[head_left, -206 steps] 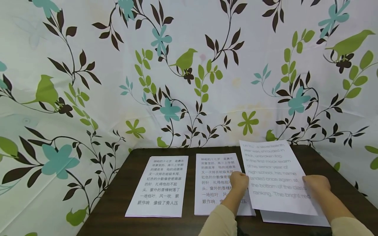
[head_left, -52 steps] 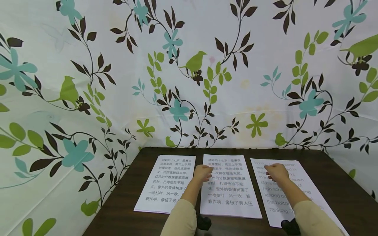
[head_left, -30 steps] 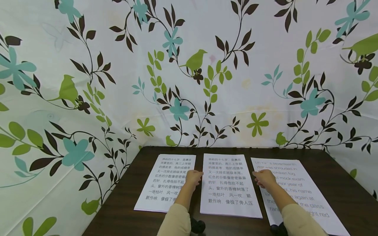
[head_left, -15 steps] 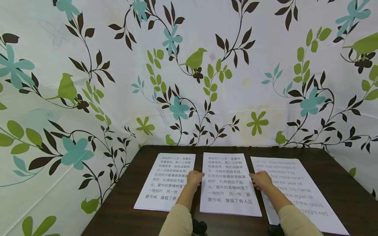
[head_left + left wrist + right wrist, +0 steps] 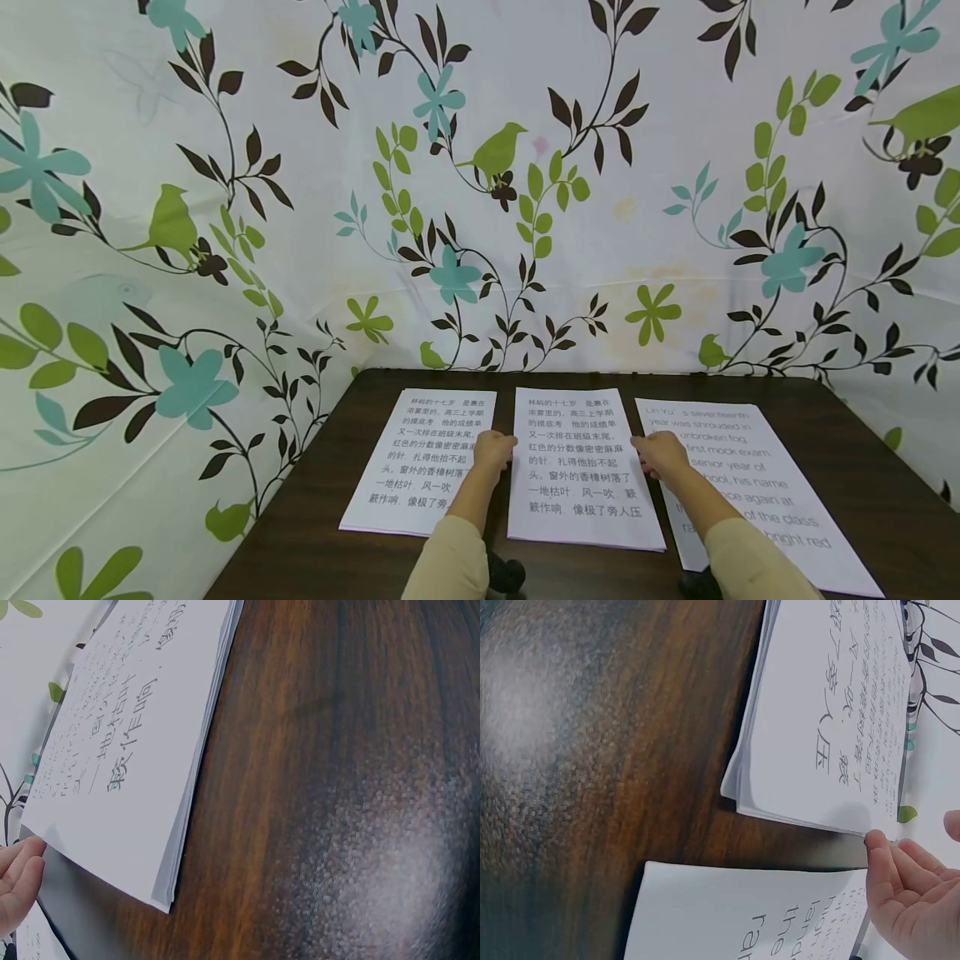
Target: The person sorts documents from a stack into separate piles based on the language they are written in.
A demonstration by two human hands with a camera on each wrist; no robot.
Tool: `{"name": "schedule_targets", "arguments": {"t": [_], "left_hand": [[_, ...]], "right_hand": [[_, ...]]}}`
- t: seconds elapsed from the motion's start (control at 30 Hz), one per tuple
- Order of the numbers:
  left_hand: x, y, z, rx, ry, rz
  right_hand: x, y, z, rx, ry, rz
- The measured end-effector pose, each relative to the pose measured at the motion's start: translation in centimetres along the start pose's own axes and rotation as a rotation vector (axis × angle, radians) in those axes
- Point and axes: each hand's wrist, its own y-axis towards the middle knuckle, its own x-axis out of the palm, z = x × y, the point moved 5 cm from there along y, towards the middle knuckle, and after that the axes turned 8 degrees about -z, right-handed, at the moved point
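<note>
Between the two hands lies the middle stack of printed sheets (image 5: pixel 573 467), with Chinese text. The left hand (image 5: pixel 491 454) is at its left edge, and in the left wrist view the fingertips of this hand (image 5: pixel 19 881) touch the paper's side (image 5: pixel 97 825). On the opposite edge is the right hand (image 5: pixel 663 458); in the right wrist view a fingertip of that hand (image 5: pixel 915 889) touches the stack's border (image 5: pixel 802 802). Neither hand's fingers are seen curled round the paper. The stack lies flat, its sheets slightly fanned at the near corners.
Another Chinese-text stack (image 5: pixel 412 467) lies on the left, partly behind the left hand. An English-text sheet (image 5: pixel 780 475) lies on the right, under the right forearm. The dark wooden table (image 5: pixel 300 500) meets a patterned cloth (image 5: pixel 585 275) behind.
The right-hand English sheet, earlier held up by both hands, now lies on the table. Both hands have since come to the middle stack's two sides and have barely moved in the last half second.
</note>
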Motion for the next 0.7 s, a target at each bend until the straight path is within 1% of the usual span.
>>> {"name": "schedule_targets", "arguments": {"t": [0.07,0.2,0.23,0.3,0.37,0.43,0.47,0.53,0.6,0.7], "left_hand": [[0.0,0.1,0.0,0.000,-0.009,0.013],[0.0,0.1,-0.1,-0.005,-0.083,0.037],[0.0,0.1,-0.1,-0.003,-0.105,0.043],[0.1,0.0,-0.2,0.003,-0.148,0.053],[0.2,-0.1,-0.3,0.013,-0.168,0.058],[0.4,-0.2,-0.4,0.022,-0.167,0.054],[0.5,-0.2,-0.5,0.027,-0.163,0.051],[0.7,-0.3,-0.7,0.023,-0.139,0.047],[0.8,-0.4,-0.9,0.010,-0.106,0.043],[0.9,-0.6,-1.1,-0.017,-0.048,0.036]], "right_hand": [[0.0,0.0,0.0,-0.003,-0.002,0.002],[0.1,0.4,0.3,-0.037,0.005,0.035],[0.2,0.8,0.6,-0.049,0.016,0.046],[0.4,1.0,1.0,-0.039,0.074,0.074],[0.5,1.1,1.3,-0.037,0.111,0.086],[0.7,1.0,1.5,-0.012,0.133,0.104],[0.7,0.6,1.4,0.003,0.137,0.112],[0.8,0.3,1.3,-0.006,0.118,0.109],[1.0,0.0,1.3,0.002,0.123,0.113],[1.2,-0.1,1.4,0.000,0.143,0.093]]}}
